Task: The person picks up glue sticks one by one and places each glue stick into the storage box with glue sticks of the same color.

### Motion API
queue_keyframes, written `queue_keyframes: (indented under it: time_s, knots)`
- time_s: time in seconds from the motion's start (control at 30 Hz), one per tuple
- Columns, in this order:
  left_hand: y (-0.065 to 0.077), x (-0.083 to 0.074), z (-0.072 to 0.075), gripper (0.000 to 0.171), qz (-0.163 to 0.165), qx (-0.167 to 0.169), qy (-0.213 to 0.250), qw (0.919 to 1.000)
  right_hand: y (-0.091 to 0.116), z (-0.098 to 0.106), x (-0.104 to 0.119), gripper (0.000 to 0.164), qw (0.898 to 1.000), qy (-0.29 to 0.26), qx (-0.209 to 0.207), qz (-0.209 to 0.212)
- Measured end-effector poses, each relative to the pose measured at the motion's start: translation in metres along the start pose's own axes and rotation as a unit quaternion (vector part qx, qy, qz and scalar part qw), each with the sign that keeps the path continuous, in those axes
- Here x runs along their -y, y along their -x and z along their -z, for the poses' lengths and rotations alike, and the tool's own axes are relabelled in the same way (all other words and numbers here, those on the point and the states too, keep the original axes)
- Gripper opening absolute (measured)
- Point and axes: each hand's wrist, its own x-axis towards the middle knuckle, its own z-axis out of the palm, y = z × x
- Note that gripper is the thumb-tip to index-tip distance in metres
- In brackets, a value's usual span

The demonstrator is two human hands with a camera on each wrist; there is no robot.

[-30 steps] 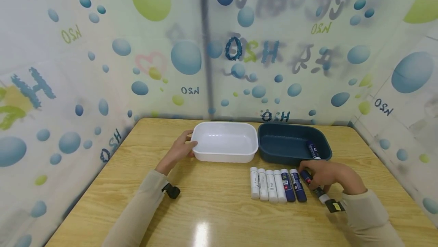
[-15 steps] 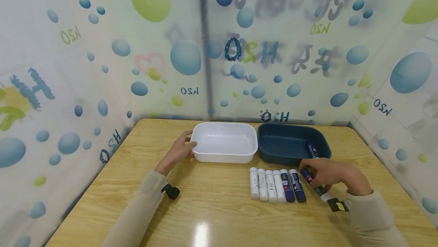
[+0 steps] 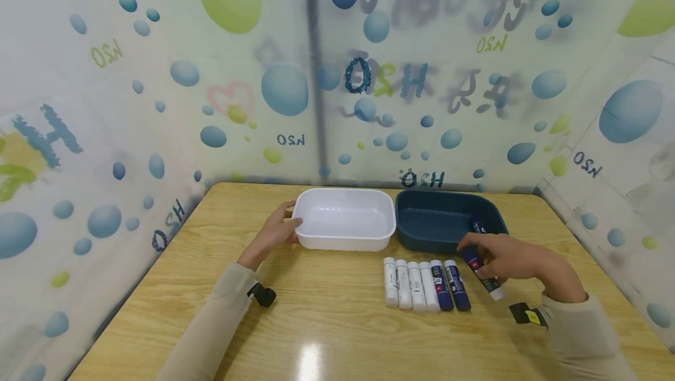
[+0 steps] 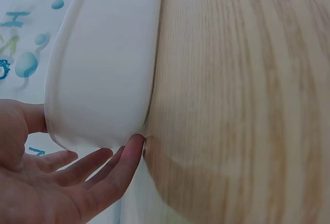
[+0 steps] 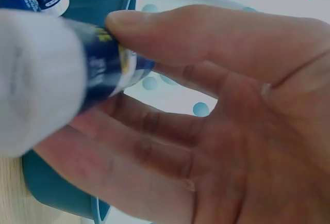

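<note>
Farthest left of the blue tray, the left hand grips the end of the white tray, thumb over the rim and fingertips against the outer wall; its sleeve is cut off below, and a small black camera sits at the wrist. The white tray stands just beside the blue tray's left end; whether the two touch is hard to tell.

In front of the blue tray, a row of four white tubes and two dark blue tubes lies on the table, long axes running roughly toward it, the dark ones' white ends nearest it. Their print is too small to read.

Inside the blue tray, at its right end, lies another dark tube, its near end hidden by the right hand.

That hand pinches the held tube between thumb and fingers, at the blue tray's front right. The held tube's long axis slants, dark end toward the blue tray, white end away from it and rightward; the fingers cover part of its middle. In the right wrist view the white end is blurred and cut off at the edge.
</note>
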Motion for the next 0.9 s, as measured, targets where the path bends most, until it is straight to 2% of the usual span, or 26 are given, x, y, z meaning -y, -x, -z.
queue_keyframes:
  time_s: [0.37,0.6,0.9]
  knots:
    - [0.0004,-0.0028,0.0007,0.061,0.002,-0.002,-0.001,1.0000,0.0018,0.0022,0.0018,0.055,0.999,-0.002,-0.044,0.010]
    - [-0.0021,-0.0036,-0.0029,0.061,-0.007,-0.003,-0.001,1.0000,0.0043,0.0034,0.0009,0.053,0.997,0.019,-0.075,0.018]
    - [0.0024,-0.0014,-0.0020,0.061,-0.013,-0.005,0.007,0.9999,0.0015,0.0102,0.0065,0.055,0.995,0.027,-0.090,0.020]
